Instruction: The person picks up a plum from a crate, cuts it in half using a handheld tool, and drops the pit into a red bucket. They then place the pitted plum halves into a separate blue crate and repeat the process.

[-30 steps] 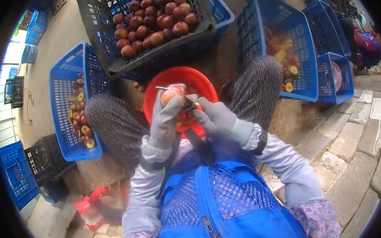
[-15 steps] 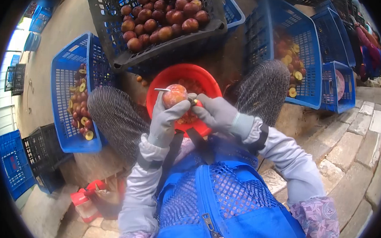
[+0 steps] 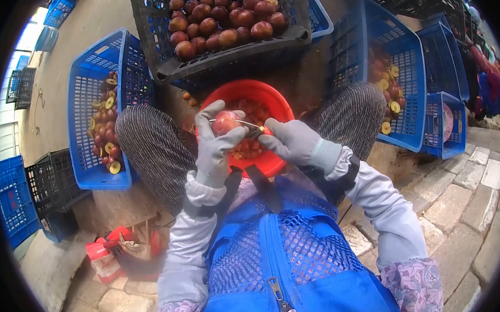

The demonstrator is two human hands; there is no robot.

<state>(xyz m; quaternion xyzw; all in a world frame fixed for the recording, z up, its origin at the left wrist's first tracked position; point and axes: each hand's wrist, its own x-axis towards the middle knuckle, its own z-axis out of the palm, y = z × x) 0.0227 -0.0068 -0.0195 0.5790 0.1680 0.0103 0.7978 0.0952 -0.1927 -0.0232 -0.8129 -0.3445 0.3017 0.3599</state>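
Observation:
A reddish plum sits between the thumb and fingers of my left hand, which wears a grey glove. My right hand, gloved the same way, grips a small knife by its red handle. The thin, slightly bent blade reaches left across the plum, its tip showing near the left fingers. Directly below both hands is a red basin with reddish-orange pieces of fruit inside, partly covered by the hands.
A black crate of whole plums stands in front. Blue crates with cut plums are at left and right. Red bags lie at lower left; another person is at far right.
My right hand has moved right, away from the plum, so more of the blade shows across it. The left fingers have spread further around the plum. The view has shifted slightly.

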